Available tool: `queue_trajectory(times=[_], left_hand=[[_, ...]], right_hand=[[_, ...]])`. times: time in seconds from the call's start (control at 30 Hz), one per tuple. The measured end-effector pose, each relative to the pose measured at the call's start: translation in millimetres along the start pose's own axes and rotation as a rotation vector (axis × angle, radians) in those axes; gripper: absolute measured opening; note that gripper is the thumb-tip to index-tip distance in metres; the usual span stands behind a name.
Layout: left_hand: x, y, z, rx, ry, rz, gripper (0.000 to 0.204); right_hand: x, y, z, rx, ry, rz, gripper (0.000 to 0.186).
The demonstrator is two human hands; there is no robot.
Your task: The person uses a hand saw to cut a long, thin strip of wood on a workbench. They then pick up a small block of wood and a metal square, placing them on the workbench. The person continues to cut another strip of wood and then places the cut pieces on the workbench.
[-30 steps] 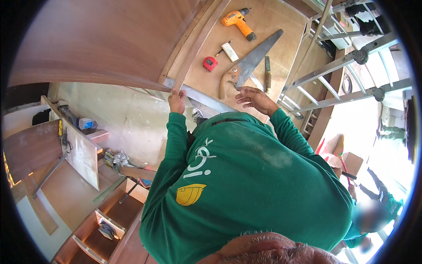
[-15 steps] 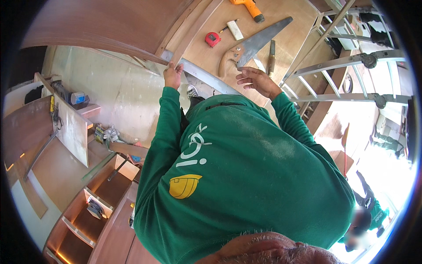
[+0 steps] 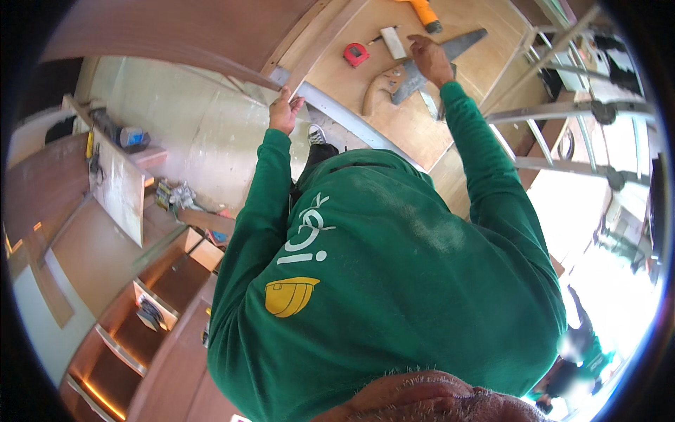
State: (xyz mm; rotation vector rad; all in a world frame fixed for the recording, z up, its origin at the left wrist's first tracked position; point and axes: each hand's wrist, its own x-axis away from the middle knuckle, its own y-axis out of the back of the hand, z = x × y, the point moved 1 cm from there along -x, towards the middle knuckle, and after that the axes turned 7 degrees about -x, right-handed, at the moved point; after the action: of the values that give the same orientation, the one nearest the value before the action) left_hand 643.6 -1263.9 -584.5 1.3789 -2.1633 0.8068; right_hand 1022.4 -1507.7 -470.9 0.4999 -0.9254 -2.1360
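Note:
My left hand [image 3: 285, 112] pinches the near end of a long, thin wooden strip [image 3: 325, 43], which runs away from me beside a brown panel. My right hand [image 3: 430, 60] hovers over the workbench top with its fingers apart and nothing visible in them. Beneath it lies a handsaw [image 3: 460, 46] with a wooden handle, its blade partly covered by the hand. Just left of those fingers is a pale rectangular block [image 3: 392, 42] with a pencil [image 3: 375, 40] against it. A red tape measure [image 3: 356, 54] rests further left.
An orange and black power tool [image 3: 426, 14] lies at the far edge of the plywood top [image 3: 415, 133]. A metal ladder [image 3: 562, 111] stands on the right. Open wooden cabinet compartments [image 3: 126, 344] are at lower left. Another person in green [image 3: 594, 359] is at lower right.
My right hand has moved forward from beside the saw's handle to above its blade, near the pale block. My left hand stays on the wooden strip.

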Motion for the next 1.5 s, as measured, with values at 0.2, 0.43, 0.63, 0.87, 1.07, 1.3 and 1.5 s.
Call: queue_trajectory(times=[0.2,0.43,0.63,0.87,1.07,1.3,1.5], left_hand=[[14.3,10.3,8.0,0.083,-0.085,-0.001,0.046],[18.0,4.3,8.3,0.070,-0.082,-0.112,0.036],[9.5,4.3,10.8,0.060,-0.128,-0.100,0.037],[12.1,4.3,13.9,-0.030,-0.153,-0.187,0.039],[9.8,4.9,9.6,-0.076,-0.170,-0.144,0.036],[13.7,6.2,9.2,-0.107,-0.130,-0.170,0.035],[15.8,5.0,8.6,-0.076,-0.123,-0.192,0.034]], right_hand=[[-94.3,-37.6,-49.7,0.353,0.257,0.226,0.049],[-129.4,-46.4,-64.8,0.506,0.300,0.414,0.022],[-108.0,-23.5,-65.6,0.091,-0.021,0.089,0.027],[-25.6,-103.0,92.1,-0.894,-0.122,0.470,0.028],[-43.8,-192.0,148.7,-0.738,0.098,0.726,0.022],[-55.1,-221.2,165.6,-0.646,0.202,0.803,0.024],[-59.5,-239.4,156.4,-0.619,0.217,0.822,0.031]])
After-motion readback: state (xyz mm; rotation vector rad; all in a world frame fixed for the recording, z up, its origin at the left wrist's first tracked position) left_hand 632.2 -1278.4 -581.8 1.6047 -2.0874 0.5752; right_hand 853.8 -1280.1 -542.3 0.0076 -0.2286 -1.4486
